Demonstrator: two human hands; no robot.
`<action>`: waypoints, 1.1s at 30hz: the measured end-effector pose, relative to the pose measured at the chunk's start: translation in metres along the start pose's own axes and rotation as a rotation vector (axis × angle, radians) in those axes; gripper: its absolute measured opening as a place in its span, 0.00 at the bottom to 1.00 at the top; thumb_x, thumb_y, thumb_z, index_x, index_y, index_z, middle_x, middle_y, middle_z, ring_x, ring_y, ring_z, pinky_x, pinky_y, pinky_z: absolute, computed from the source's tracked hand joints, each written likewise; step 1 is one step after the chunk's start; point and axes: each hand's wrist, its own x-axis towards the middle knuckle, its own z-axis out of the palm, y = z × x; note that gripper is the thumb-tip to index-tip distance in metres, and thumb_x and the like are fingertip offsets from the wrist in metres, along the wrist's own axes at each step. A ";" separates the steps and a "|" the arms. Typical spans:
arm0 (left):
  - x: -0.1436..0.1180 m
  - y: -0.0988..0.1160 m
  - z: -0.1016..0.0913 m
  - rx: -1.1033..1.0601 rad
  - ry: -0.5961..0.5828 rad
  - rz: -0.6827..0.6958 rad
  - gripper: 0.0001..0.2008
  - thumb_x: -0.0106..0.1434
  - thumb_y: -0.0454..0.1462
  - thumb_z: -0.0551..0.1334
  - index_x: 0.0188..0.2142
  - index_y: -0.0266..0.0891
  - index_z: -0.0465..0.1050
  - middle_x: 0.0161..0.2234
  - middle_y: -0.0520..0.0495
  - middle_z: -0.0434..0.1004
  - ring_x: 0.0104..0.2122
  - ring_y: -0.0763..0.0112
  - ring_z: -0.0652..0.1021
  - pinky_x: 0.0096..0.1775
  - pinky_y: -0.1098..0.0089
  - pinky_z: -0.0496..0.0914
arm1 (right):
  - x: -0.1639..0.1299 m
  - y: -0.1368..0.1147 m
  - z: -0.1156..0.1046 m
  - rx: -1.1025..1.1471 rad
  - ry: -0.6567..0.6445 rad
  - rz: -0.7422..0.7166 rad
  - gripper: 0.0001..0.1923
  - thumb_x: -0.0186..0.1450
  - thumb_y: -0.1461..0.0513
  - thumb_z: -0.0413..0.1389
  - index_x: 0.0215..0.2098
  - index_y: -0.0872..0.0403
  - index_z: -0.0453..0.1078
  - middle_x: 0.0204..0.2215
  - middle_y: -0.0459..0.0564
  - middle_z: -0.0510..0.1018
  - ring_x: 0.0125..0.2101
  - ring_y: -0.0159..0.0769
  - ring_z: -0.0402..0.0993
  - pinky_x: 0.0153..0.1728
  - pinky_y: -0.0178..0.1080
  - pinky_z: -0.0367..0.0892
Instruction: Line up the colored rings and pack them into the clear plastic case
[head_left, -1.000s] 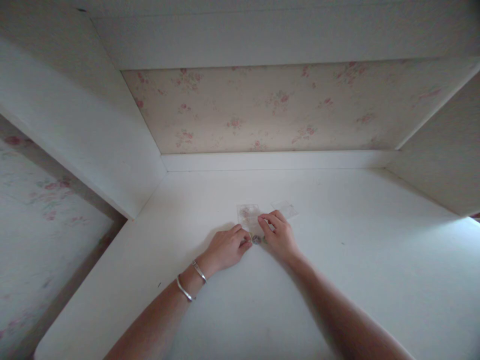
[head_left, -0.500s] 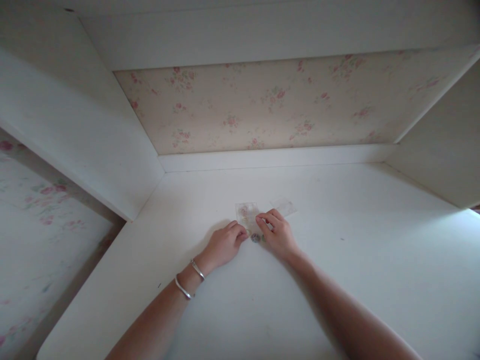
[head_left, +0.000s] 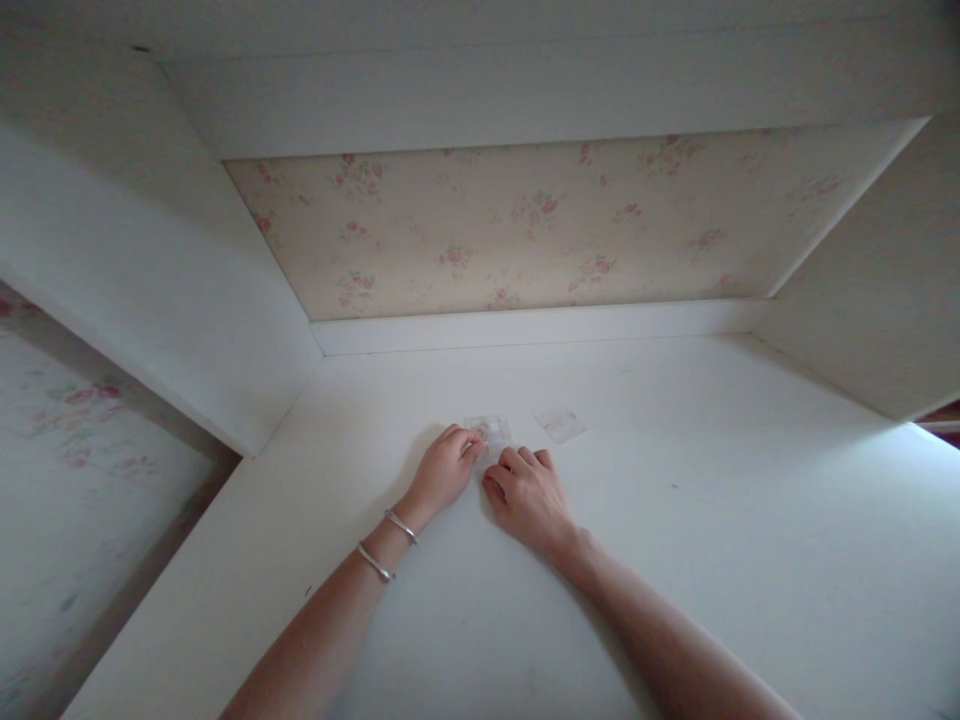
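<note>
A small clear plastic packet with a faint pink print lies flat on the white desk top. My left hand rests at the packet's left edge, its fingertips pinching that edge. My right hand lies just below the packet, fingers curled down onto its lower edge and covering part of it. Two silver bangles sit on my left wrist. A second clear plastic piece lies flat to the right, touched by neither hand.
White panels wall the desk in on the left and right. A floral wallpaper back panel stands behind, above a white ledge. The desk's left edge drops off beside a floral wall.
Both hands shifted left and closer together over the packet. The small round dark thing seen between my fingers earlier is hidden now. The second plastic piece now lies uncovered.
</note>
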 end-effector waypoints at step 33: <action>-0.036 0.014 -0.020 0.348 -0.292 0.133 0.12 0.66 0.40 0.51 0.37 0.44 0.73 0.37 0.50 0.72 0.33 0.70 0.74 0.35 0.70 0.67 | 0.020 0.024 0.009 0.264 0.204 0.164 0.11 0.66 0.58 0.48 0.36 0.50 0.72 0.34 0.48 0.72 0.38 0.36 0.66 0.40 0.39 0.54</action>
